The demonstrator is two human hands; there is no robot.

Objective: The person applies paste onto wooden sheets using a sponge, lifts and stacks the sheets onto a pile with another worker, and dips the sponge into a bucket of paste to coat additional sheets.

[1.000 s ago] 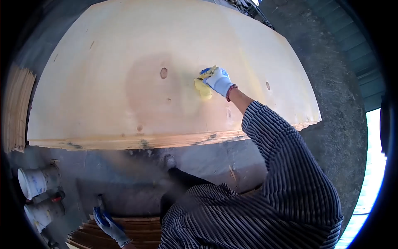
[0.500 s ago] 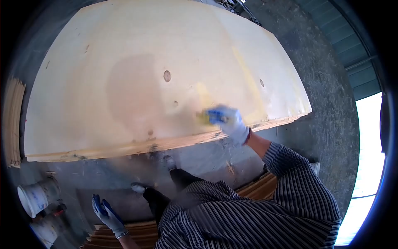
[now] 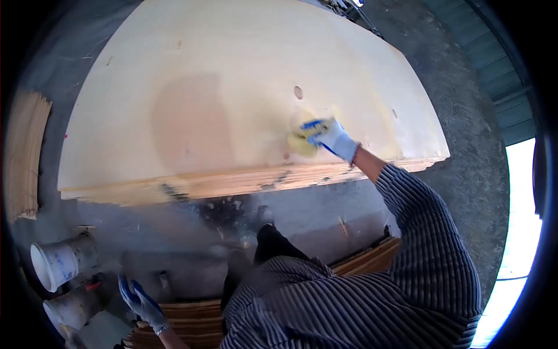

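Observation:
My right hand [image 3: 332, 138], in a white and blue work glove, is closed around a flat yellow tool [image 3: 303, 145]. Motion blurs the tool, so its exact kind cannot be made out. It meets the top of a large pale plywood sheet [image 3: 250, 75], just below a dark oval knot [image 3: 298, 92]. Yellowish streaks and a wide pinkish patch [image 3: 192, 125] mark the wood. Away from the sheet, at lower left, my left hand [image 3: 142, 303] wears the same kind of glove, holds nothing and has its fingers apart.
The sheet tops a stack with ragged front edges [image 3: 232, 181]. Two stained buckets [image 3: 49, 267] stand on the floor at lower left. More wood sheets [image 3: 26, 154] lie at far left, and others [image 3: 192, 320] behind my legs.
My view has shifted, so the sheet's knots appear further right. My right hand has moved the yellow tool over the wood, further from the front edge. My left hand stays low and open.

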